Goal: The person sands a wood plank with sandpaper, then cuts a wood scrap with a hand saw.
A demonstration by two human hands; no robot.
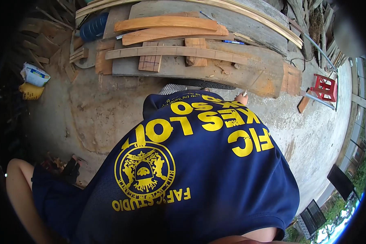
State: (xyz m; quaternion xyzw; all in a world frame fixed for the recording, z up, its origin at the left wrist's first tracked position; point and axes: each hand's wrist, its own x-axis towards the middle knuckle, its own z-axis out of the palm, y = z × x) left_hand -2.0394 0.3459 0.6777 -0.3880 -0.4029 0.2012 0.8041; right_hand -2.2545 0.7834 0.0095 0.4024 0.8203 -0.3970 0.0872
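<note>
Beyond the yellow-printed navy shirt [199,162] that fills the lower middle, my right hand [242,99] shows only in part. Its fingers are closed around a small, thin, pale thing too small to name, close to the near edge of a worn board [264,81]. A long, curved wooden strip [175,51] with pencil-like marks lies across that board, resting over two short wooden blocks [150,61]. Behind it are two thicker curved wooden pieces [166,24], one partly over the other. My left hand is outside what I can see.
A blue pen [233,42] lies on the boards. A large blue plastic bottle [94,27] stands at the back left. White and yellow bags [33,81] sit on the concrete floor [89,118]. To the right is a red plastic stool [324,87] beside a metal tube [319,99].
</note>
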